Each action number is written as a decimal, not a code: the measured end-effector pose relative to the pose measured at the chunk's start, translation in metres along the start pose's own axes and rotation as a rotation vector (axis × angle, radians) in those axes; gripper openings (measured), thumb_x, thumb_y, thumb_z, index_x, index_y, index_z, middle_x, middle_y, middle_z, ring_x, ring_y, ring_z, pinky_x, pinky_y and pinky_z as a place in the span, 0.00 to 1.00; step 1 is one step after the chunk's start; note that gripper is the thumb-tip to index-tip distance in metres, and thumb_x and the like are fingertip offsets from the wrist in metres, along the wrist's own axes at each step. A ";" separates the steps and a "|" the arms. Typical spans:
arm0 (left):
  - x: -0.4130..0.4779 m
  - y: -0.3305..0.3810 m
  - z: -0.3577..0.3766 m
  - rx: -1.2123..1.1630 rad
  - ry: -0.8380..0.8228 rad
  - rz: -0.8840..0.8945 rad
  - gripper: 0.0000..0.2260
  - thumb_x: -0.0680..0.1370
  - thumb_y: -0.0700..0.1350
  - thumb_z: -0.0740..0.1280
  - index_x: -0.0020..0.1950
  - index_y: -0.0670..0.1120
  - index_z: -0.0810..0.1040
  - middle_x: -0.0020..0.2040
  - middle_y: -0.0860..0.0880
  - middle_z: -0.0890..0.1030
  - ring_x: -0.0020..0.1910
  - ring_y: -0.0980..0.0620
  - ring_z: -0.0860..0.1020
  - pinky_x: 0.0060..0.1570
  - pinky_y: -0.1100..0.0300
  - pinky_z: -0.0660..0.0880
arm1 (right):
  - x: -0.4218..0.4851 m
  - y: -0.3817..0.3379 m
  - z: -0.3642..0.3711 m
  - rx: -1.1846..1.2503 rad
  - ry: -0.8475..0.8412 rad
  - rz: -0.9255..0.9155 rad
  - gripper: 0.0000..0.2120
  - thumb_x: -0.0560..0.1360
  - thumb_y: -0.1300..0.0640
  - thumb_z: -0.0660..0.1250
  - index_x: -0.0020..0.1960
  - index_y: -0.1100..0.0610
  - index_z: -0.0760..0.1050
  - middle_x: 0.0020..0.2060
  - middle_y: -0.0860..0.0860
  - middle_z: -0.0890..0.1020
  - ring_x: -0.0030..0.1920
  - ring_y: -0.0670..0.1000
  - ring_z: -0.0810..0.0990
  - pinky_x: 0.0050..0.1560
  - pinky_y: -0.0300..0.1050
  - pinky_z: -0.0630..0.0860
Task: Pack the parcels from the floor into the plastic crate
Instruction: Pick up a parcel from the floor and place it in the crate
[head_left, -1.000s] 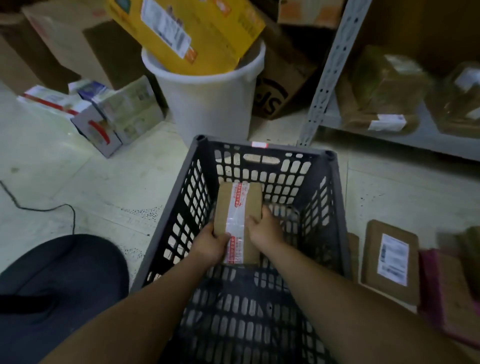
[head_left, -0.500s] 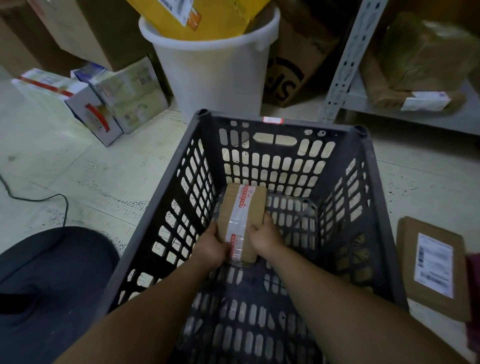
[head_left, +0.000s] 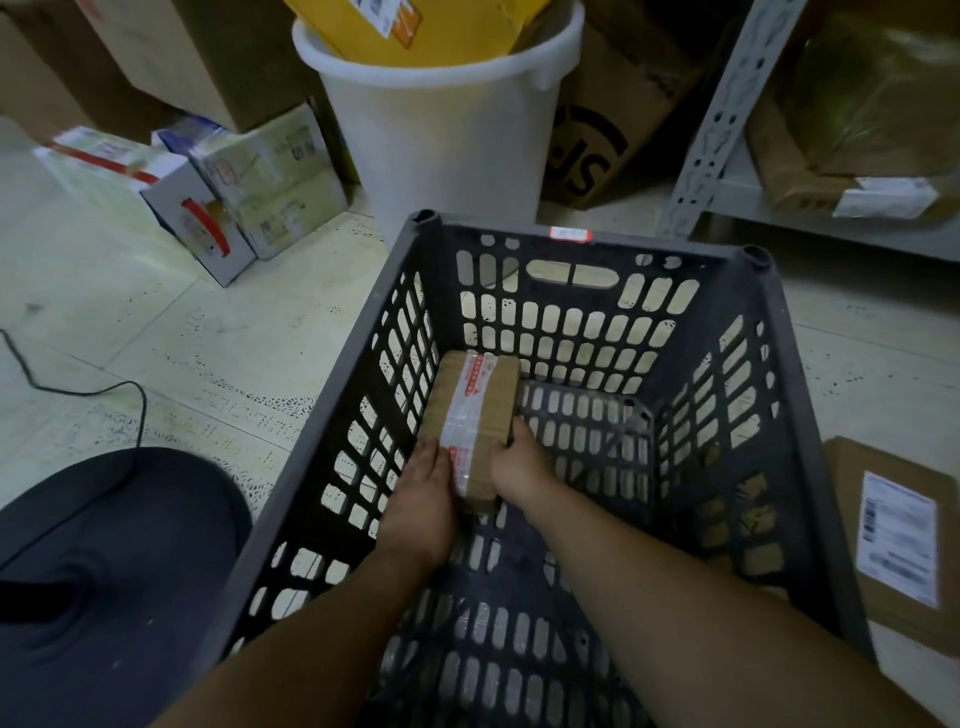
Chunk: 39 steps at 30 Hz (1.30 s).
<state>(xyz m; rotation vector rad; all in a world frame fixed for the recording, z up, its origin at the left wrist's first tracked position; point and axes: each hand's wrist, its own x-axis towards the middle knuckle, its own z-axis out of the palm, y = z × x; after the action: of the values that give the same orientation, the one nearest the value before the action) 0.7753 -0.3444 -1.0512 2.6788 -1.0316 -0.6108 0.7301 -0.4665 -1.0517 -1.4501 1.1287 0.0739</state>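
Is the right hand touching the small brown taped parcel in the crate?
Touching. The head view shows the right hand gripping the near right edge of the small brown taped cardboard parcel, no gap, low inside the dark grey slotted plastic crate.

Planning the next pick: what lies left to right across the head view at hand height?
Cable → crate's left wall → left hand → taped parcel → right hand → crate's right wall → flat labelled parcel.
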 end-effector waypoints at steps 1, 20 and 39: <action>0.000 0.002 -0.001 -0.003 -0.009 0.000 0.30 0.80 0.44 0.59 0.78 0.46 0.48 0.79 0.47 0.48 0.77 0.49 0.47 0.76 0.55 0.47 | -0.002 -0.001 -0.001 -0.004 -0.013 0.007 0.20 0.81 0.55 0.56 0.72 0.43 0.63 0.61 0.53 0.78 0.56 0.55 0.79 0.51 0.48 0.77; -0.183 0.200 -0.385 -0.514 -0.399 -0.132 0.28 0.75 0.49 0.66 0.74 0.52 0.64 0.69 0.45 0.72 0.60 0.46 0.76 0.62 0.52 0.72 | -0.365 -0.250 -0.211 -0.438 0.043 -0.050 0.22 0.79 0.46 0.59 0.70 0.53 0.67 0.66 0.53 0.74 0.62 0.55 0.74 0.62 0.50 0.71; -0.444 0.483 -0.610 -0.261 -0.390 0.607 0.29 0.77 0.52 0.65 0.76 0.50 0.60 0.76 0.48 0.61 0.73 0.48 0.62 0.69 0.57 0.61 | -0.803 -0.319 -0.449 -0.411 0.576 -0.075 0.33 0.77 0.40 0.61 0.76 0.55 0.60 0.74 0.54 0.65 0.72 0.56 0.66 0.68 0.49 0.66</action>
<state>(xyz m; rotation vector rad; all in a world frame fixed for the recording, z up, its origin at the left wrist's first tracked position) 0.4650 -0.3717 -0.2109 1.9108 -1.6337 -1.0556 0.2715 -0.4286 -0.1936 -1.9503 1.5862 -0.1873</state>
